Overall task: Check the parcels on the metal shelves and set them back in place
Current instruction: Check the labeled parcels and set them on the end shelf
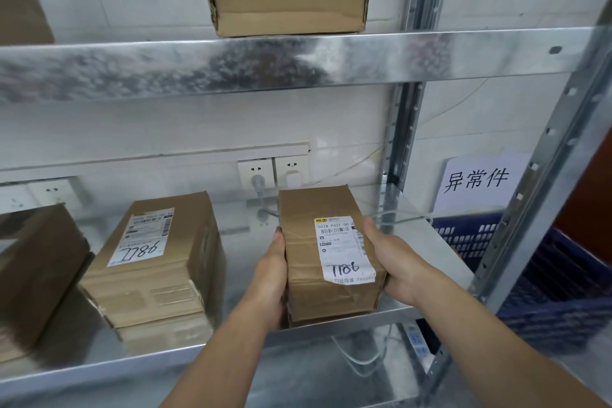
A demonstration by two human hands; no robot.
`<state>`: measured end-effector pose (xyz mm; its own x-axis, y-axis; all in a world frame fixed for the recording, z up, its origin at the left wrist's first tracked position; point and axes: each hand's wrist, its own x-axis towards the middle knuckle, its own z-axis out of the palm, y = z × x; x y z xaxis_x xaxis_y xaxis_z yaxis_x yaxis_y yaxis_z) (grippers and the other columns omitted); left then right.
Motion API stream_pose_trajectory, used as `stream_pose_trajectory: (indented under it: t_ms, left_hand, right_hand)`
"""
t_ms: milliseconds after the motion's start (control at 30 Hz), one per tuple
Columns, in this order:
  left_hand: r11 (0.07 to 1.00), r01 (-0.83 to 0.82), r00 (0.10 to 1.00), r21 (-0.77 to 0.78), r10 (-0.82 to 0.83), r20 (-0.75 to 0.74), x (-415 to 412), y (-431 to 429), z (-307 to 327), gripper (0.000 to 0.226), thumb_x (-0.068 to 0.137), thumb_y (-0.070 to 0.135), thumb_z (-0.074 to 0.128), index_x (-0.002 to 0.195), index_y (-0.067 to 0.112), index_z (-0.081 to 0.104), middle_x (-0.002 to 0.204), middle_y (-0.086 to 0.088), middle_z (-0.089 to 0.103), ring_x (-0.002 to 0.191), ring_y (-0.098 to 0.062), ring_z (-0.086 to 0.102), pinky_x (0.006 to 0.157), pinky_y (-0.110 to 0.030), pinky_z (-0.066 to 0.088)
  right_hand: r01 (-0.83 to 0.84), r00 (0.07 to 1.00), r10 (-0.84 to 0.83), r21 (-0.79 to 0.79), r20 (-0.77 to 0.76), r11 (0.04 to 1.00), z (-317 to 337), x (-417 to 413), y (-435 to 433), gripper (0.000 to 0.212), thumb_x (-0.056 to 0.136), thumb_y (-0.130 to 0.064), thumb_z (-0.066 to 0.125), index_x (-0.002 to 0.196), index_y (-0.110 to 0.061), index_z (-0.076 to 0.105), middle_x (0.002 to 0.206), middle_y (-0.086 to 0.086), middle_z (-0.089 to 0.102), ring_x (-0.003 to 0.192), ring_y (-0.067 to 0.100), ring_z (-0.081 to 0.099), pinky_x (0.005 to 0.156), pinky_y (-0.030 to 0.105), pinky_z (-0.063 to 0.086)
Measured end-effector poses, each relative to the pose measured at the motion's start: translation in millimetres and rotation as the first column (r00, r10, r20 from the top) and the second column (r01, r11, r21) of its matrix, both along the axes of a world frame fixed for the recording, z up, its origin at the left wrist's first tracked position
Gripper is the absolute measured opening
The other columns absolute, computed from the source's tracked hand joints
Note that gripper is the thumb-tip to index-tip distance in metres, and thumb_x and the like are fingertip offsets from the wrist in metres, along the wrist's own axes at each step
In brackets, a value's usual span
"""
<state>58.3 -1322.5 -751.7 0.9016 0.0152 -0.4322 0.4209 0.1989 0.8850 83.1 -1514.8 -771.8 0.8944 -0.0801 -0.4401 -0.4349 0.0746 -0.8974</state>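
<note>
Both hands grip a labelled parcel at the metal shelf.
The left hand clasps its left side, the right hand its right, at the shelf's near right edge; a larger parcel lies to the left.

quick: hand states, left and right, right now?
Left hand: grips the labelled cardboard parcel by its left side.
Right hand: grips the same parcel's right side.

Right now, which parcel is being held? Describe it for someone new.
On the middle metal shelf, below the wall sockets, a narrow brown parcel is held between the left hand and right hand. Unlike the wider parcel to its left, its label's handwritten number reads right way up.
</note>
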Motion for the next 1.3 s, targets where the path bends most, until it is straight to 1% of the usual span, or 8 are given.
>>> stream_pose_trajectory:
  t_ms: [267,367,467,767,933,1033,1167,1300]
  left_hand:
    - [0.998,0.039,0.997,0.053,-0.043,0.071,-4.1,1.5,17.6,0.04,0.109,0.049,0.036,0.111,0.026,0.07,0.07,0.005,0.077,0.055,-0.008,0.072,0.035,-0.017,0.045]
    - [0.996,0.016,0.99,0.086,-0.028,0.141,0.4,7.8,23.6,0.029,0.111,0.04,0.034,0.118,0.042,0.063,0.089,0.013,0.078,0.082,-0.009,0.073,0.065,-0.023,0.055]
    - [0.995,-0.004,0.983,0.101,-0.015,0.182,5.3,13.3,26.1,0.03,0.111,0.033,0.033,0.122,0.042,0.06,0.113,0.007,0.072,0.105,-0.017,0.065,0.096,-0.038,0.05]
    - [0.996,-0.084,0.954,-0.039,0.091,0.287,7.4,22.0,32.8,0.027,0.111,0.037,0.039,0.131,0.043,0.057,0.117,0.01,0.073,0.11,-0.016,0.066,0.087,-0.042,0.053]
    - [0.995,-0.088,0.931,-0.037,0.095,0.354,8.0,21.0,32.5,0.03,0.11,0.037,0.043,0.125,0.032,0.069,0.106,0.007,0.078,0.094,-0.007,0.072,0.095,-0.039,0.054]
    - [0.993,-0.083,0.929,-0.082,0.107,0.353,6.3,19.6,32.6,0.029,0.11,0.031,0.045,0.12,0.029,0.072,0.103,0.007,0.079,0.094,-0.007,0.07,0.094,-0.035,0.052]
    - [0.994,-0.064,0.926,-0.086,0.091,0.367,5.8,16.1,30.8,0.03,0.11,0.026,0.044,0.125,0.024,0.07,0.099,0.004,0.079,0.083,-0.004,0.072,0.075,-0.024,0.055]
    - [0.996,-0.055,0.928,-0.066,0.075,0.365,6.8,15.9,29.4,0.032,0.11,0.026,0.043,0.133,0.025,0.066,0.1,0.004,0.079,0.079,-0.003,0.074,0.061,-0.017,0.056]
  right_hand:
    - [0.028,0.999,-0.028,-0.001,0.022,1.0,14.9,-4.4,-2.5,0.065,0.097,-0.07,0.046,0.134,-0.02,0.063,0.125,0.004,0.074,0.115,0.027,0.07,0.11,0.05,0.049]
    - [0.037,0.998,-0.036,-0.021,0.056,0.999,22.7,-4.5,-11.3,0.052,0.106,-0.055,0.038,0.117,-0.017,0.07,0.088,0.003,0.08,0.084,0.02,0.076,0.086,0.041,0.059]
    - [0.059,0.993,-0.057,-0.012,0.102,0.998,30.7,-6.2,-16.9,0.047,0.11,-0.05,0.033,0.118,-0.019,0.067,0.066,-0.001,0.073,0.058,0.01,0.068,0.062,0.031,0.048]
    - [0.069,0.987,-0.086,0.12,0.138,0.99,49.7,-9.5,-12.1,0.035,0.11,-0.043,0.041,0.13,-0.027,0.065,0.113,0.007,0.077,0.105,0.027,0.072,0.086,0.045,0.058]
    - [0.052,0.986,-0.068,0.106,0.151,0.993,47.7,-7.9,-4.7,0.042,0.108,-0.049,0.041,0.109,-0.02,0.072,0.07,-0.004,0.072,0.066,0.012,0.07,0.074,0.041,0.058]
    - [0.047,0.984,-0.064,0.103,0.165,0.994,50.3,-8.8,1.0,0.042,0.108,-0.05,0.044,0.118,-0.02,0.07,0.071,-0.003,0.071,0.06,0.012,0.068,0.07,0.04,0.059]
    - [0.061,0.977,-0.078,0.09,0.198,0.994,50.8,-9.4,7.5,0.032,0.11,-0.032,0.049,0.14,-0.035,0.06,0.089,-0.003,0.079,0.084,0.018,0.073,0.069,0.038,0.061]
    - [0.055,0.977,-0.069,0.071,0.202,0.996,53.0,-13.2,12.6,0.027,0.109,-0.025,0.048,0.13,-0.032,0.065,0.082,-0.004,0.078,0.082,0.018,0.072,0.07,0.037,0.06]
